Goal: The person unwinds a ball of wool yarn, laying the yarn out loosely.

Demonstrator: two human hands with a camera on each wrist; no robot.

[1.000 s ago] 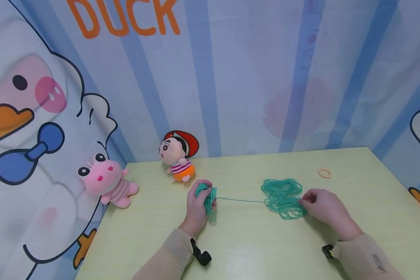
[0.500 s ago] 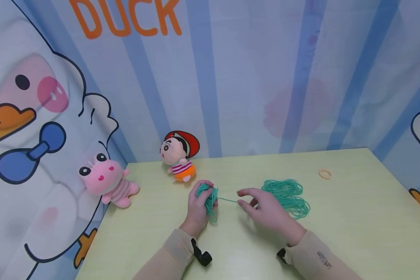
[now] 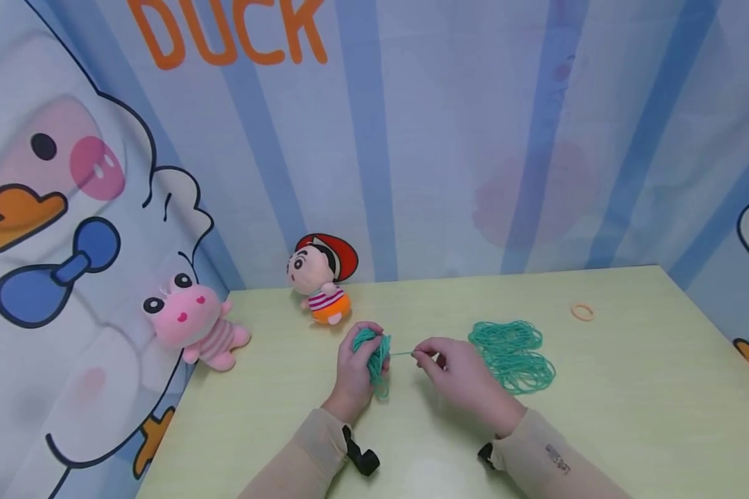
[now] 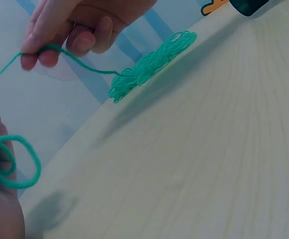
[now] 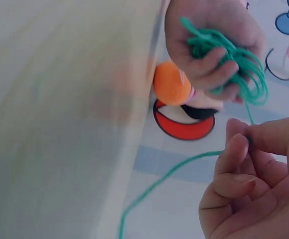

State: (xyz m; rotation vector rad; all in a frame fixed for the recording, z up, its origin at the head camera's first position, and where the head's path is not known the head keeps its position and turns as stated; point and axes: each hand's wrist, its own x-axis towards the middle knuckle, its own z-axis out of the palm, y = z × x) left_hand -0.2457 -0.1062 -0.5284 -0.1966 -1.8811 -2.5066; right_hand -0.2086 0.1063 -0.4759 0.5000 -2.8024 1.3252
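Note:
My left hand [image 3: 351,378] grips a bundle of green yarn [image 3: 377,360], fingers curled round it, loops poking out. To its right, my right hand [image 3: 465,374] pinches the single strand between thumb and fingertips; a short stretch of yarn runs between the hands. From the pinch the strand trails back to a flat pile of green yarn [image 4: 152,64] on the table, as the left wrist view shows. In the right wrist view the left hand [image 5: 209,45] holds the looped bundle [image 5: 224,55] above the pinching right hand [image 5: 259,179].
A pink plush toy [image 3: 202,326] is at the table's left edge. Near the back edge, behind the left hand, is a doll with a red hat [image 3: 321,277]. An orange ring [image 3: 582,312] lies at the right of the pale table [image 3: 649,388], with a printed curtain [image 3: 431,138] behind.
My right hand has moved left from the yarn pile to near the left hand, its fingers closing on the strand. The left hand has kept its grip on the bundle.

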